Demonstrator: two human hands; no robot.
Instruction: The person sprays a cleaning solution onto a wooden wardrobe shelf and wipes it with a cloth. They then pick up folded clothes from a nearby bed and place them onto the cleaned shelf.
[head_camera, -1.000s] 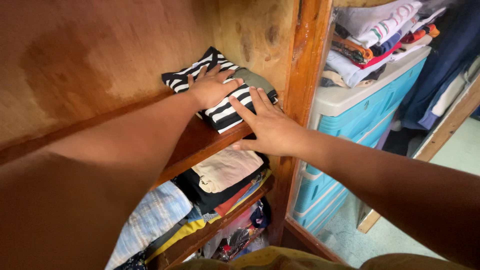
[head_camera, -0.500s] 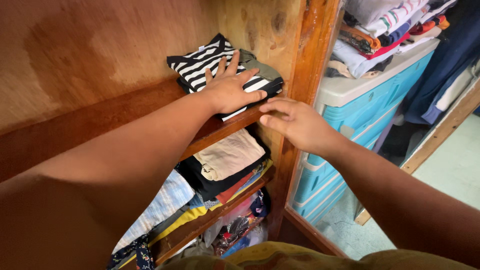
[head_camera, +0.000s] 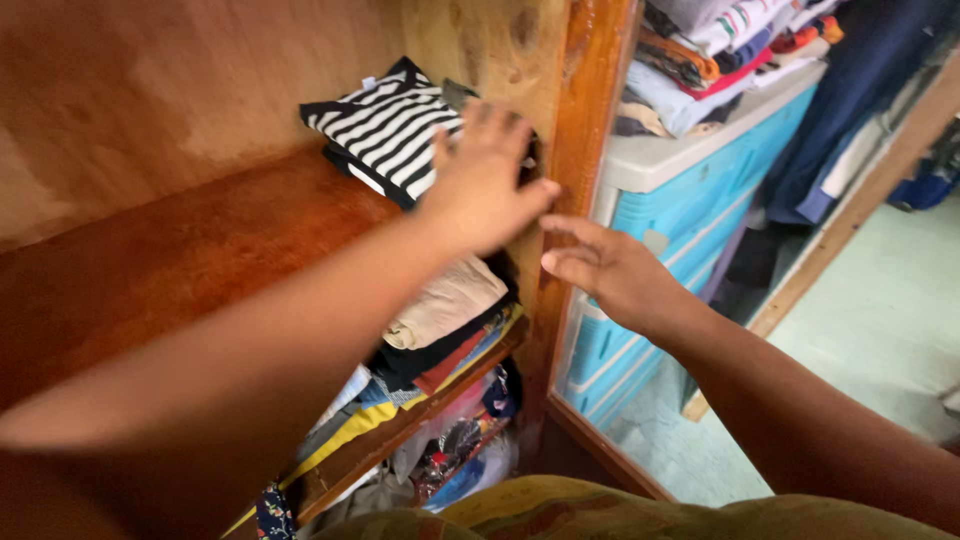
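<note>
A folded black-and-white striped garment (head_camera: 385, 125) lies on a brown wooden shelf (head_camera: 200, 250), pushed toward the right corner, with a bit of olive cloth (head_camera: 455, 92) behind it. My left hand (head_camera: 485, 180) hovers over its right end, fingers spread, holding nothing; it is blurred and I cannot tell whether it touches the cloth. My right hand (head_camera: 605, 270) floats empty in front of the cupboard's wooden post (head_camera: 575, 150), fingers apart, clear of the shelf.
The shelf below holds a stack of folded clothes (head_camera: 440, 320), more lie at the bottom (head_camera: 450, 450). To the right stands a blue plastic drawer unit (head_camera: 690, 200) with a pile of clothes on top (head_camera: 720, 50). Dark garments hang at far right (head_camera: 850, 110).
My left hand has lifted and slid off the striped garment toward its right end. My right hand has drawn back from the shelf edge. The view has shifted left.
</note>
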